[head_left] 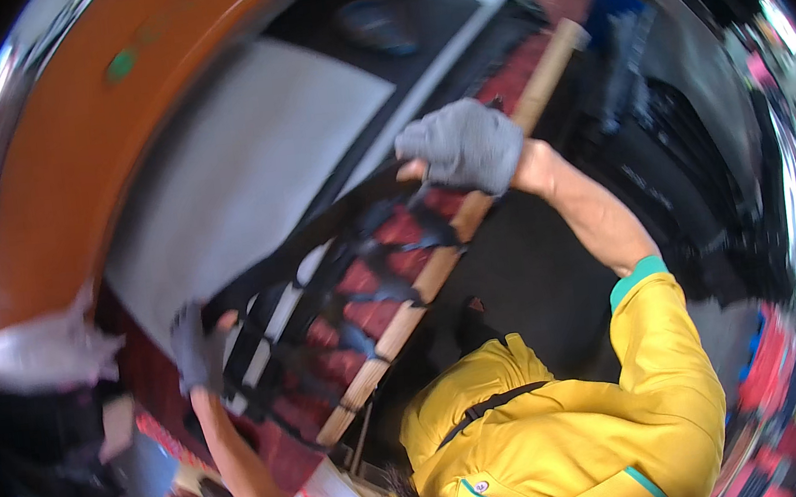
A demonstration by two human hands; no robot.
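My left hand [197, 347] and my right hand [465, 149], both in grey gloves with bare fingertips, are closed on opposite ends of a long black strip [305, 239]. It looks flexible and spans the gap between them, running from lower left to upper right. Under and beside it, several dark strap-like pieces [381, 274] lie across a red work surface [287, 440]. A pale wooden rail [385, 352] edges that surface on my side. Motion blur hides the strip's exact kind and the details of the dark pieces.
Beyond the strip is a large light-grey panel [250, 128] beside a black area with a white border. An orange surface [51, 178] curves along the far left. A whitish plastic bag [45, 349] is at left. Black items [679, 151] are piled at right.
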